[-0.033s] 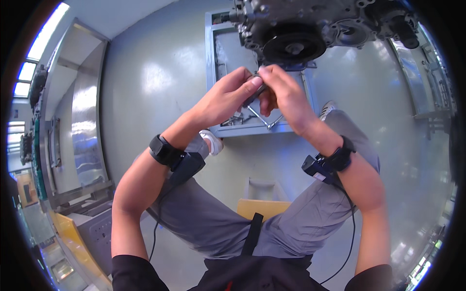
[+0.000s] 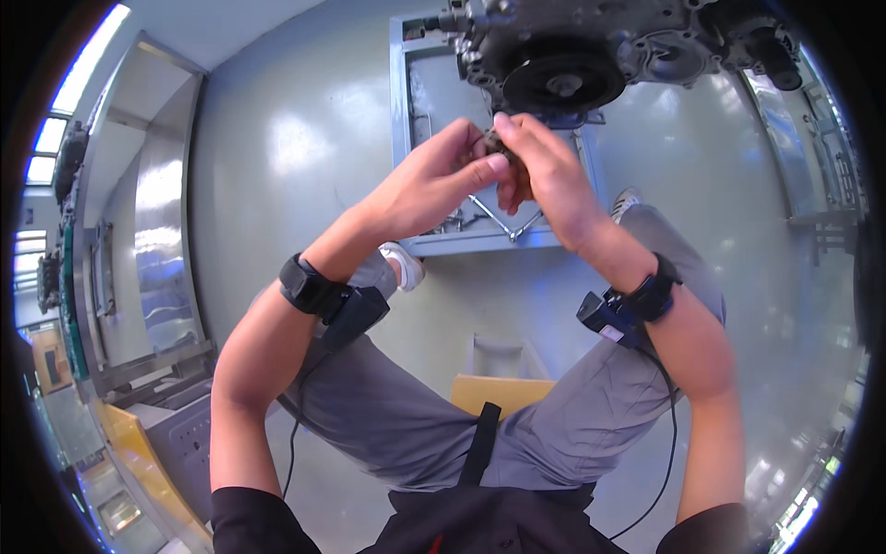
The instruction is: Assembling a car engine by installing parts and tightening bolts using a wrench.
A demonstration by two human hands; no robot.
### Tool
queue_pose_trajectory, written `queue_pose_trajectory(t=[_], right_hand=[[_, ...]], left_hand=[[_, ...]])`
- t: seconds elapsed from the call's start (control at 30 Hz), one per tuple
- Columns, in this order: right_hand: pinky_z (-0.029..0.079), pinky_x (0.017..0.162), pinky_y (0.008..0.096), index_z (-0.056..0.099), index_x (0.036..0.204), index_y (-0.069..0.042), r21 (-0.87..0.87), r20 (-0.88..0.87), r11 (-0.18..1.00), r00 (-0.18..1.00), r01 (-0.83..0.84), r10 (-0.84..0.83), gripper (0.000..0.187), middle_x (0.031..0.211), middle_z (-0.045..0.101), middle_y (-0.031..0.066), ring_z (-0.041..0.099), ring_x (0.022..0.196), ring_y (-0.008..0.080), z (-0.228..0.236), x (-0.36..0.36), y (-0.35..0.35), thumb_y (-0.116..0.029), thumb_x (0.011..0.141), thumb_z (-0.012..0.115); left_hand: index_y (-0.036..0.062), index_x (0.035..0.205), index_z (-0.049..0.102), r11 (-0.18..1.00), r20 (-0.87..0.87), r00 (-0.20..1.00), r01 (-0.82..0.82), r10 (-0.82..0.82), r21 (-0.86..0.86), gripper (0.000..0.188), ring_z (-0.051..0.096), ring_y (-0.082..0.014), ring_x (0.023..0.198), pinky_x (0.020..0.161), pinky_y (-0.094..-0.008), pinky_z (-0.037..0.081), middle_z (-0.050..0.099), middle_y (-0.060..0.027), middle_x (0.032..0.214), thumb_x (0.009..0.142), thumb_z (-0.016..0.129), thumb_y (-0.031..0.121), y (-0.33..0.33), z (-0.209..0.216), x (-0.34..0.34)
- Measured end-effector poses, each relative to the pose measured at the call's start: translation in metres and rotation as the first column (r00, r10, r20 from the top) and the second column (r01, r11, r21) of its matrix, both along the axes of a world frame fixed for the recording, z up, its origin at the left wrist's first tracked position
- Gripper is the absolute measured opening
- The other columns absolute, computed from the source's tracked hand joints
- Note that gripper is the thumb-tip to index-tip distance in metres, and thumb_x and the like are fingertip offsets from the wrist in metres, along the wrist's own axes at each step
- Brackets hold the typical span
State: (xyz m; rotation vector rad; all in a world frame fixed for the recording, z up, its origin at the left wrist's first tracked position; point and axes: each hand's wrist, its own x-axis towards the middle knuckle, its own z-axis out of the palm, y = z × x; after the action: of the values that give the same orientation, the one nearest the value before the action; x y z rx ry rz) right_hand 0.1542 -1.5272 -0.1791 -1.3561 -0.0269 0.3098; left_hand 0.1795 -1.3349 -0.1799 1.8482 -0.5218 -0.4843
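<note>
My left hand (image 2: 434,180) and my right hand (image 2: 554,175) meet in front of the engine. Between their fingertips they hold a small dark metal part (image 2: 495,144), mostly hidden by the fingers, so its kind cannot be made out. The left thumb points right across its lower side; the right thumb lies along its upper side. Both hands are closed around it. Just beyond and above them is the engine (image 2: 646,55), with a round black pulley (image 2: 565,85) facing me.
Below the hands stands a blue-grey metal frame with a tray (image 2: 400,120). Bright metal tools (image 2: 513,234) and small loose parts lie at its near end. A metal cabinet (image 2: 166,203) stands at the left. A yellow seat edge (image 2: 498,394) shows between my legs.
My thumbs have moved apart, the left slightly down and the right slightly up. More of the dark part shows between the fingers. The engine appears slightly further right.
</note>
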Motion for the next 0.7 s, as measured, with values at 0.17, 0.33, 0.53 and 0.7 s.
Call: queue_pose_trajectory(t=[0.17,0.33,0.53,0.7], right_hand=[[0.047,0.055,0.0263,0.059,0.099,-0.004,-0.193,0.011,0.980,0.999,-0.041,0.044,0.039,0.067,0.059,0.0024,0.057,0.058,0.0100,-0.009,0.004,0.011,-0.039,0.109,0.048],[0.054,0.067,0.0406,0.059,0.104,-0.002,-0.541,0.193,0.837,0.956,-0.084,0.221,0.030,0.075,0.066,0.0116,0.067,0.068,0.0269,-0.028,0.009,0.021,-0.030,0.107,0.047],[0.052,0.068,0.0447,0.063,0.107,-0.004,-0.879,0.430,0.468,0.571,0.089,0.699,0.016,0.090,0.066,0.0141,0.066,0.081,0.0371,0.004,-0.015,0.001,-0.009,0.093,0.061],[0.049,0.059,0.0413,0.066,0.101,-0.003,-0.815,0.518,0.579,0.423,-0.021,0.744,0.019,0.078,0.061,0.0122,0.062,0.068,0.0331,0.034,-0.040,-0.015,0.005,0.085,0.061]], left_hand=[[0.0016,0.108,0.053,0.986,0.141,0.988,0.034,-0.057,0.162,0.020,0.059,-0.0137,0.089,0.077,-0.0317,0.050,0.059,-0.0049,0.096,0.100,0.067,0.013,0.009,0.006,-0.002],[0.0009,0.107,0.057,0.967,0.096,0.994,0.028,-0.053,0.253,0.022,0.061,-0.0193,0.086,0.080,-0.0375,0.052,0.064,-0.0079,0.094,0.092,0.072,0.004,0.020,-0.009,-0.002],[0.0032,0.104,0.066,0.826,0.152,0.958,0.121,-0.242,0.550,0.022,0.068,-0.0337,0.088,0.081,-0.0411,0.054,0.071,-0.0153,0.093,0.083,0.072,0.003,0.042,-0.076,-0.001],[0.0046,0.102,0.070,0.742,0.123,0.962,0.103,-0.243,0.662,0.024,0.068,-0.0398,0.095,0.082,-0.0447,0.055,0.073,-0.0178,0.099,0.082,0.058,-0.003,0.056,-0.164,0.000]])
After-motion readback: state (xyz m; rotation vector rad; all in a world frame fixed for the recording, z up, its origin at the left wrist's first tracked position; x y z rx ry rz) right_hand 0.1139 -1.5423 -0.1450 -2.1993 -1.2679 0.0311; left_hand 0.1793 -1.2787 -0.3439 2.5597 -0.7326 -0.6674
